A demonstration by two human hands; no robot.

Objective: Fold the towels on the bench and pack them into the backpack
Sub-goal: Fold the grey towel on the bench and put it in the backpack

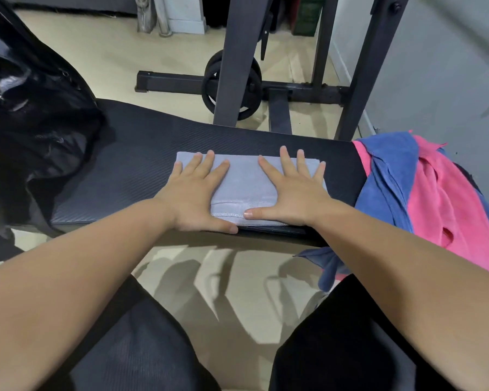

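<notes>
A folded grey towel (246,183) lies flat on the black padded bench (130,170), near its front edge. My left hand (198,193) presses palm-down on the towel's left part, fingers spread. On the towel's right part my right hand (291,190) lies flat in the same way, with its thumb along the near hem. Neither hand grips anything. A black backpack (31,131) slumps on the bench's left end, its opening unclear from here. A loose heap of blue towels (387,182) and a pink towel (446,210) covers the right end and hangs over the edge.
Behind the bench stands a dark metal rack (237,60) with a black weight plate (232,86) on its floor bar. A grey wall (449,66) runs along the right. My knees in black trousers (141,348) are below the bench, over beige floor tiles.
</notes>
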